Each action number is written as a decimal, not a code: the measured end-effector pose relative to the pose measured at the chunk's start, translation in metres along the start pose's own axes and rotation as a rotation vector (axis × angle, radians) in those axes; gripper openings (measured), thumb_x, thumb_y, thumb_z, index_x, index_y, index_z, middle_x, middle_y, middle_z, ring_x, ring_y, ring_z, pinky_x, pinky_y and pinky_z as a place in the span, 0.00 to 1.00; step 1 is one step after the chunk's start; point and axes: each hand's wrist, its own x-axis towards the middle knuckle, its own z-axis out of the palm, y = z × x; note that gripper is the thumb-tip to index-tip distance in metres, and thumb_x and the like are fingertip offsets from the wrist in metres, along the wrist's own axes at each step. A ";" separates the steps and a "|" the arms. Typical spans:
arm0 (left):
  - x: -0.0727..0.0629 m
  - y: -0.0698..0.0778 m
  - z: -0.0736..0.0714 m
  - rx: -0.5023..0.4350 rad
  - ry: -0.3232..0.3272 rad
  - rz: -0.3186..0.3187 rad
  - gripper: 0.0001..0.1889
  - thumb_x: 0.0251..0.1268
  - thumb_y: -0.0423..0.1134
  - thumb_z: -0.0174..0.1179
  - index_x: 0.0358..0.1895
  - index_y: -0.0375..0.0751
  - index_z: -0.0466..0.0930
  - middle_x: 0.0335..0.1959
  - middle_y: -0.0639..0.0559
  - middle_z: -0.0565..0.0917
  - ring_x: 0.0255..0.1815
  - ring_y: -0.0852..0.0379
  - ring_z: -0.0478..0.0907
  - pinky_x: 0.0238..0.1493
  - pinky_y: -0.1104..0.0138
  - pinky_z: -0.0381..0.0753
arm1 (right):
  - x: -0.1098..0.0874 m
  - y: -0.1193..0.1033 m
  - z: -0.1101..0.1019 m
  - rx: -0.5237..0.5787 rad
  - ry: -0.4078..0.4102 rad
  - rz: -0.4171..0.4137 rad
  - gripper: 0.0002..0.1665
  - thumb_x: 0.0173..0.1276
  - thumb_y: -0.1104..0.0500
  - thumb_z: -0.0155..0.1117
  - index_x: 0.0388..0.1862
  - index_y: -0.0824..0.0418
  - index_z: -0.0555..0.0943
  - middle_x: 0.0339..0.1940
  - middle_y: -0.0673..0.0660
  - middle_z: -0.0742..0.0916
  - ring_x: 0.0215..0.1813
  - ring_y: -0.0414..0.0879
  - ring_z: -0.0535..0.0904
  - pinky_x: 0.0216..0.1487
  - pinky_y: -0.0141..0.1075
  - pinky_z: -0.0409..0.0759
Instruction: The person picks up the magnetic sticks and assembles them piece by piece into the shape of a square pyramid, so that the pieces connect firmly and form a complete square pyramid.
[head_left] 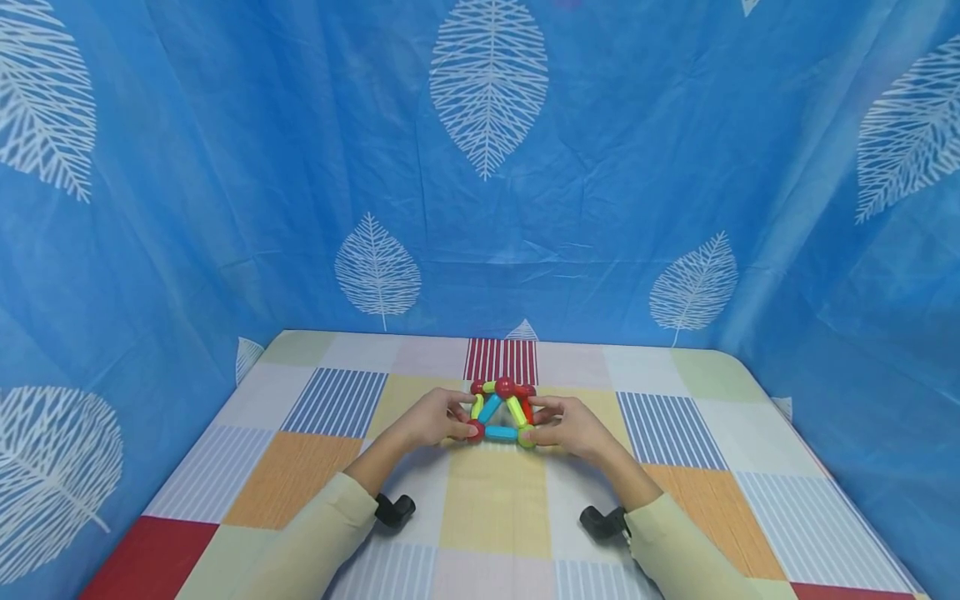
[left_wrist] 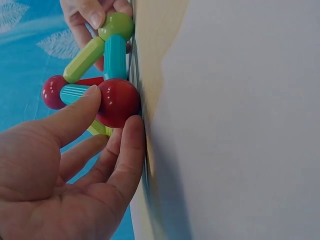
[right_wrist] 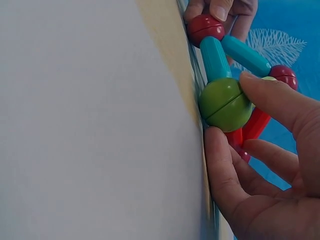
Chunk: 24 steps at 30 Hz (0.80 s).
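Observation:
A small frame (head_left: pixel 501 433) of colored rods and balls from a ball-and-rod building set sits on the table in front of me. Blue, yellow-green and red rods join its balls, and a red ball (head_left: pixel 506 387) forms its top. My left hand (head_left: pixel 435 417) pinches the front-left red ball (left_wrist: pixel 119 103) between thumb and fingers. On the other side, my right hand (head_left: pixel 573 427) pinches the front-right green ball (right_wrist: pixel 226 105) the same way. A blue rod (right_wrist: pixel 216 59) links these two balls. The frame's rear is partly hidden by fingers and front rods.
A patchwork-checked cloth (head_left: pixel 495 508) covers the table. Blue curtains (head_left: pixel 600 167) with white leaf prints hang behind it and at both sides. Black wrist mounts (head_left: pixel 395 510) show at both sleeve cuffs, low over the cloth.

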 end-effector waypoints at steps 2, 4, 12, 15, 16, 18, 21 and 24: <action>0.001 0.001 0.000 0.006 0.003 -0.002 0.31 0.63 0.37 0.72 0.70 0.37 0.75 0.36 0.51 0.85 0.33 0.56 0.77 0.29 0.67 0.78 | 0.000 0.000 -0.001 -0.004 -0.005 -0.007 0.45 0.58 0.57 0.81 0.73 0.65 0.73 0.52 0.61 0.86 0.47 0.46 0.84 0.41 0.36 0.84; 0.001 0.001 0.000 0.017 0.005 -0.004 0.31 0.63 0.38 0.72 0.70 0.37 0.75 0.36 0.51 0.85 0.34 0.56 0.77 0.30 0.67 0.79 | 0.000 0.000 -0.002 -0.005 -0.007 -0.014 0.45 0.58 0.57 0.81 0.73 0.66 0.73 0.53 0.62 0.86 0.48 0.47 0.84 0.41 0.36 0.83; 0.002 -0.001 0.000 0.025 0.008 -0.020 0.31 0.63 0.39 0.73 0.70 0.38 0.76 0.38 0.51 0.85 0.37 0.55 0.77 0.30 0.67 0.81 | 0.001 0.001 -0.002 -0.003 -0.007 -0.019 0.45 0.58 0.58 0.81 0.72 0.66 0.73 0.53 0.63 0.86 0.47 0.47 0.83 0.40 0.35 0.83; 0.002 -0.002 0.000 0.017 0.010 -0.020 0.31 0.63 0.39 0.73 0.69 0.39 0.76 0.38 0.51 0.85 0.37 0.55 0.77 0.30 0.67 0.80 | 0.001 0.001 -0.001 0.000 -0.005 -0.015 0.45 0.58 0.58 0.81 0.72 0.66 0.73 0.52 0.63 0.86 0.46 0.46 0.83 0.39 0.35 0.82; 0.002 -0.002 0.000 0.015 0.009 -0.017 0.31 0.63 0.38 0.73 0.69 0.39 0.76 0.38 0.51 0.85 0.37 0.55 0.77 0.30 0.67 0.80 | 0.001 0.000 -0.001 0.000 -0.005 -0.015 0.45 0.58 0.57 0.81 0.72 0.67 0.73 0.52 0.63 0.86 0.46 0.46 0.83 0.39 0.34 0.82; 0.002 -0.002 -0.001 0.005 0.005 -0.014 0.31 0.63 0.38 0.72 0.70 0.38 0.76 0.39 0.50 0.85 0.36 0.55 0.77 0.29 0.67 0.79 | 0.001 0.000 -0.001 0.003 -0.003 -0.013 0.45 0.58 0.57 0.81 0.72 0.66 0.73 0.52 0.63 0.86 0.45 0.46 0.83 0.39 0.35 0.82; 0.001 -0.003 -0.003 0.002 0.000 -0.012 0.31 0.63 0.38 0.72 0.69 0.39 0.76 0.39 0.50 0.85 0.36 0.55 0.77 0.29 0.67 0.79 | 0.000 0.001 -0.002 0.018 -0.004 0.000 0.45 0.58 0.57 0.81 0.73 0.65 0.73 0.53 0.62 0.87 0.47 0.46 0.83 0.41 0.35 0.84; 0.000 -0.005 -0.009 0.019 0.023 -0.015 0.29 0.64 0.38 0.72 0.68 0.39 0.77 0.39 0.50 0.85 0.36 0.56 0.79 0.32 0.67 0.81 | -0.001 0.004 -0.006 0.042 0.015 -0.002 0.43 0.59 0.57 0.80 0.72 0.64 0.74 0.54 0.64 0.87 0.50 0.48 0.85 0.45 0.37 0.87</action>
